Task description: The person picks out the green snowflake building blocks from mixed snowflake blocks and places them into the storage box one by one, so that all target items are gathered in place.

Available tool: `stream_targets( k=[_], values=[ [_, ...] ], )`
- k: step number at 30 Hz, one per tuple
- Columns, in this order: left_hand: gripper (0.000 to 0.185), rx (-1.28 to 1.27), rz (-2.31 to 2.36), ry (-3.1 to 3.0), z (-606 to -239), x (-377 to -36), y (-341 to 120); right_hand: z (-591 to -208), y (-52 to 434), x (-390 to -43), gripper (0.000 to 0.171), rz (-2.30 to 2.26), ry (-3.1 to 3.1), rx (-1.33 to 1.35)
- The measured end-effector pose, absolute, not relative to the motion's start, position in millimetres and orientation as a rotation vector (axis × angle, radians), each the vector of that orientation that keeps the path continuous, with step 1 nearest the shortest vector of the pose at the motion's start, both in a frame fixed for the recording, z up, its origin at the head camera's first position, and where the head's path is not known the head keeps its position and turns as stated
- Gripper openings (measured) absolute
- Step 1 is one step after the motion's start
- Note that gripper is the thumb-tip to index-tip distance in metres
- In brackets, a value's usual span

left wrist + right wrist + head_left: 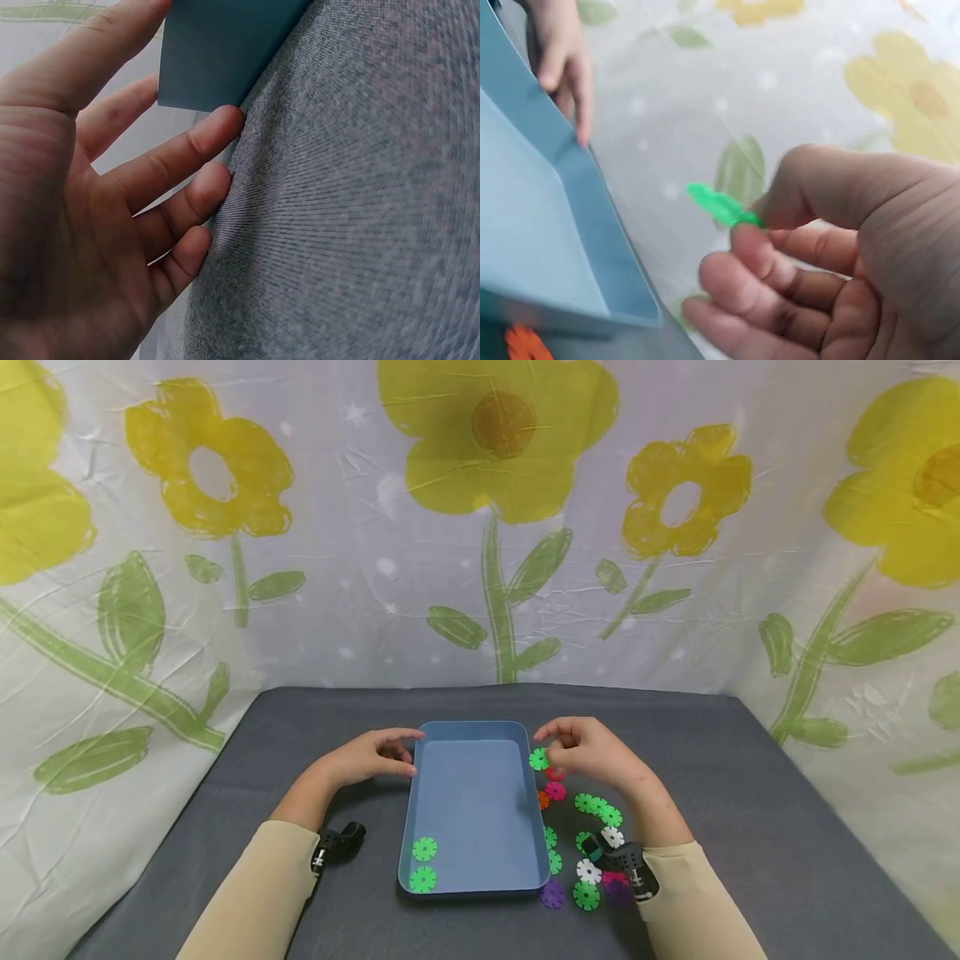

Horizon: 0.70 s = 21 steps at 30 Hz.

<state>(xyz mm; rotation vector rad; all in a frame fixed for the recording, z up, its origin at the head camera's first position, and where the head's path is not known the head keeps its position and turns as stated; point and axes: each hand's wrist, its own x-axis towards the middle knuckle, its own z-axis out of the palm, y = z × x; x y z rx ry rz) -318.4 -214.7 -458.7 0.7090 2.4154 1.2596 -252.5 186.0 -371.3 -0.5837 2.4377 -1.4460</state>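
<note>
A blue rectangular tray (pixel 472 793) lies on the dark cloth. Inside its near left corner are two green notched discs (pixel 424 849), one behind the other. My left hand (pixel 375 754) touches the outside of the tray's far left side with fingers loosely extended; the left wrist view shows the thumb and fingertips along the tray wall (pixel 217 52). To the right of the tray's far right corner, my right hand (pixel 592 750) pinches a green notched disc (pixel 724 204) between thumb and index finger, held above the cloth.
Several loose discs lie right of the tray: green (pixel 586 895), white (pixel 588 871), pink (pixel 555 791), purple (pixel 552 894) and orange (pixel 543 799). Some are partly hidden under my right wrist strap (pixel 618 856). A flowered curtain (pixel 337 568) hangs behind the table.
</note>
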Motion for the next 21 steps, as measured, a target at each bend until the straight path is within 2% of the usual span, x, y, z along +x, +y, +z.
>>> stream_targets(
  k=[7, 13, 21],
  values=[
    [0.071, 0.700, 1.237, 2.439, -461, -319, -214, -374, 148, -238, 0.030, -1.577, 2.436, -0.610],
    [0.071, 0.674, 1.234, 2.448, -460, -319, -214, -388, 111, -228, 0.031, -1.833, 2.320, -0.475],
    [0.069, 0.678, 1.259, 2.426, -457, -317, -212, -411, 78, -221, 0.022, -1.916, 2.233, -0.423]
  ],
)
